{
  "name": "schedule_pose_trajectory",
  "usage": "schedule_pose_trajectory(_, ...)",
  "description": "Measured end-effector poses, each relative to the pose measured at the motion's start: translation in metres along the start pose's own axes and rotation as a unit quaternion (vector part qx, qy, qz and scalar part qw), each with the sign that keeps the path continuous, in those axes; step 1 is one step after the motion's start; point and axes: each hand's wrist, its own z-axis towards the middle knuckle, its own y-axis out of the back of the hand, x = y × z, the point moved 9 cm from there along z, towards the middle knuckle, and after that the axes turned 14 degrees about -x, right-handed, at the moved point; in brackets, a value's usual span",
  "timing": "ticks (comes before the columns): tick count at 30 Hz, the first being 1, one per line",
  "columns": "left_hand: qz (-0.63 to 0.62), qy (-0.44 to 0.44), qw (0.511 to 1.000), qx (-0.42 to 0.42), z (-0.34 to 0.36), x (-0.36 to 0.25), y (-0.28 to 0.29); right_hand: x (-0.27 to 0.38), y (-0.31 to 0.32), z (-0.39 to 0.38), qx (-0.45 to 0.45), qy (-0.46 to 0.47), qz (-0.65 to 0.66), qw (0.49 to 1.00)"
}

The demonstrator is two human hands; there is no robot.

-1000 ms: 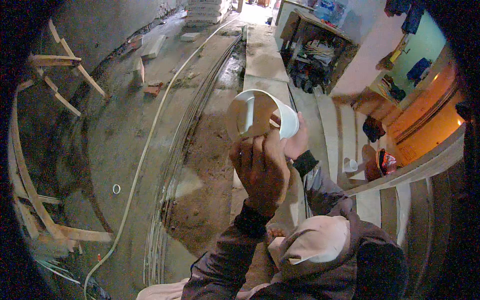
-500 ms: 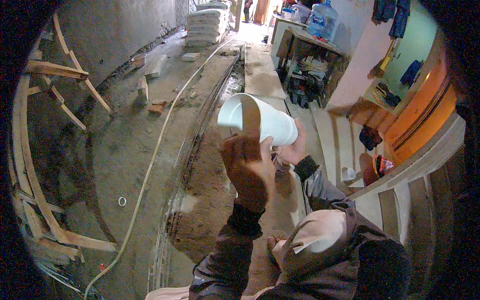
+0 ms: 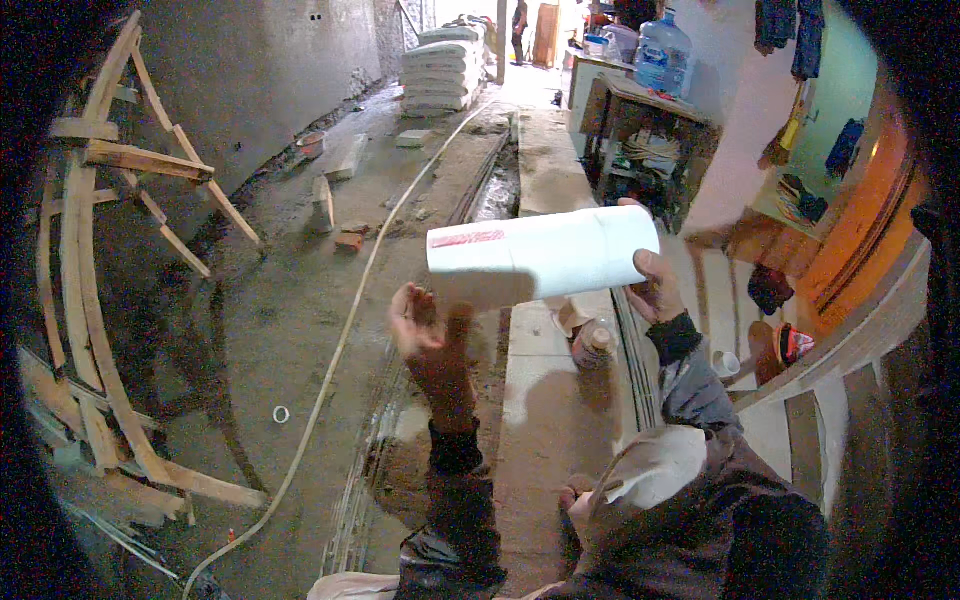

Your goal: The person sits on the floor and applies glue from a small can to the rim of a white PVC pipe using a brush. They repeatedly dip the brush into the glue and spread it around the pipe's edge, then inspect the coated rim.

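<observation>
A white plastic pipe (image 3: pixel 580 250), wider toward its right end and with red print at the left, lies nearly level in front of me. My right hand (image 3: pixel 657 285) grips its right end, thumb on the near side. Just below the left end, my left hand (image 3: pixel 420 325) is open with its fingers apart, and it seems not to touch the pipe. Beneath the pipe, near my right forearm, a brownish bottle (image 3: pixel 594 345) stands on the pale boards.
A long pale hose (image 3: pixel 335 375) runs across the rough floor. Wooden framing (image 3: pixel 90 300) leans at left. Stacked sacks (image 3: pixel 440 75) stand far back. At right are a workbench (image 3: pixel 650 95) bearing a large water bottle (image 3: pixel 663 55), and a white ring (image 3: pixel 281 414) lies on the floor at left.
The pipe has swung from its open end facing me to lying sideways, and it has moved right. My left hand has come off it and shifted left; my right hand still holds the right end.
</observation>
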Motion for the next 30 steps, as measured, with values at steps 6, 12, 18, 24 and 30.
schedule_pose_trajectory(6,-0.047,0.04,0.984,0.165,0.021,-0.005,-0.015,0.036,-0.046,-0.012,0.04,0.097,-0.142,0.984)
schedule_pose_trajectory(12,0.116,-0.172,0.978,0.004,0.033,-0.042,0.001,0.046,-0.087,-0.032,0.122,0.158,-0.18,0.963)
schedule_pose_trajectory(18,-0.079,-0.087,0.991,0.069,0.057,-0.061,0.003,0.047,-0.126,-0.048,0.167,0.293,-0.213,0.917)
schedule_pose_trajectory(24,-0.178,-0.057,0.981,0.052,0.063,-0.074,0.007,0.042,-0.123,-0.046,0.159,0.277,-0.228,0.92)
schedule_pose_trajectory(30,-0.288,0.088,0.952,0.046,0.063,-0.059,0.008,-0.005,-0.109,-0.034,0.098,0.141,-0.256,0.951)
